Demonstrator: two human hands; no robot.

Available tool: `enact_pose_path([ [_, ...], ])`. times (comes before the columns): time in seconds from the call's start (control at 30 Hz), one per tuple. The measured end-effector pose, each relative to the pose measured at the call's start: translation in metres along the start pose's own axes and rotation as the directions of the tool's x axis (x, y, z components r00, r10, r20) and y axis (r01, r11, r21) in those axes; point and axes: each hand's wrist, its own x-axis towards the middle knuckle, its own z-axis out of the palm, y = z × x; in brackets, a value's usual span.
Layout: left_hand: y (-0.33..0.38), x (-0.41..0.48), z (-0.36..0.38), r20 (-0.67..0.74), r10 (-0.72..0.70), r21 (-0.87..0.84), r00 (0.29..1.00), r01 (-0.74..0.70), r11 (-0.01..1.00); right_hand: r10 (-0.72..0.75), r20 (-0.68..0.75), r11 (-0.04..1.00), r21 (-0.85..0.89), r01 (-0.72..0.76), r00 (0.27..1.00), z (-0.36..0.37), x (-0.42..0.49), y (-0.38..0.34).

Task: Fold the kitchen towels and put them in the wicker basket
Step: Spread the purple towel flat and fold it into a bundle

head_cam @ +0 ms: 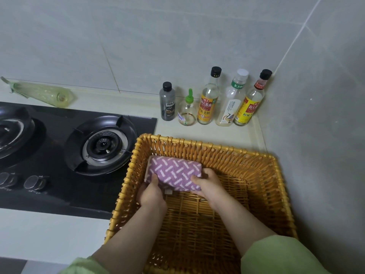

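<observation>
Both hands are gripping the folded purple kitchen towel. The left hand is pinching its near left end with the thumb lying on top, and the right hand is clamping its right end the same way. The towel is sitting low inside the wicker basket, in the far left corner, just beside the far wall. Whether it is already resting on the woven floor is hard to tell. The main risk is the fold springing open as the hands are letting go, because the layers are being held together only by that two-sided pinch, and a small white tag or corner is already poking out at the near edge. Fingers tucked underneath could also be dragging the lower layer out as they are sliding free, leaving the bundle crooked. The coarse weave may be snagging the cloth if it is being pushed sideways into the corner. The basket is standing on the table, close beside the gas stove and in front of the bottles, so a hard shove could be nudging it toward either.
</observation>
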Motion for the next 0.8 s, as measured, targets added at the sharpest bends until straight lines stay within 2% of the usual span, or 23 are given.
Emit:
enact_pose_path([
  [0.1, 0.001, 0.01, -0.002, 0.002, -0.012, 0.074, 1.0, 0.012, 0.997, -0.068, -0.01, 0.979, -0.191, 0.065, 0.998, -0.002, -0.003, -0.002],
  [0.17, 0.011, -0.006, 0.0, 0.011, -0.01, 0.147, 1.0, 0.009, 0.989, -0.142, 0.025, 0.925, -0.353, 0.142, 0.99, -0.005, -0.004, 0.0],
  [0.27, 0.027, -0.051, -0.007, 0.161, -0.029, 0.25, 0.986, -0.012, 0.968, -0.178, 0.131, 0.867, -0.447, 0.218, 0.975, -0.012, -0.008, 0.002],
  [0.33, 0.024, -0.067, -0.019, 0.302, 0.088, 0.396, 0.949, -0.209, 0.894, -0.17, 0.151, 0.861, -0.458, 0.222, 0.974, -0.017, -0.01, 0.003],
  [0.37, 0.022, -0.071, -0.023, 0.403, 0.19, 0.472, 0.895, -0.381, 0.795, -0.163, 0.145, 0.861, -0.462, 0.213, 0.976, -0.019, -0.01, 0.004],
  [0.43, 0.015, -0.07, -0.027, 0.587, 0.342, 0.551, 0.733, -0.672, 0.495, -0.155, 0.131, 0.863, -0.465, 0.199, 0.979, -0.021, -0.009, 0.007],
  [0.5, 0.013, -0.054, -0.02, 0.65, 0.449, 0.576, 0.613, -0.783, 0.235, -0.148, 0.124, 0.875, -0.445, 0.189, 0.981, -0.021, -0.008, 0.008],
  [0.53, 0.013, -0.045, -0.015, 0.652, 0.473, 0.62, 0.593, -0.776, 0.119, -0.149, 0.123, 0.884, -0.429, 0.188, 0.981, -0.021, -0.008, 0.007],
  [0.6, 0.013, -0.025, -0.009, 0.649, 0.467, 0.723, 0.601, -0.678, -0.133, -0.149, 0.114, 0.901, -0.394, 0.182, 0.982, -0.021, -0.007, 0.008],
  [0.63, 0.012, -0.017, -0.008, 0.648, 0.449, 0.745, 0.615, -0.636, -0.203, -0.146, 0.107, 0.907, -0.383, 0.176, 0.983, -0.021, -0.006, 0.009],
  [0.73, 0.004, -0.002, -0.007, 0.656, 0.404, 0.754, 0.638, -0.584, -0.301, -0.153, 0.069, 0.905, -0.392, 0.168, 0.986, -0.019, -0.006, 0.009],
  [0.8, 0.0, 0.003, -0.007, 0.664, 0.405, 0.748, 0.629, -0.557, -0.361, -0.244, 0.006, 0.849, -0.482, 0.217, 0.97, -0.019, -0.008, 0.009],
])
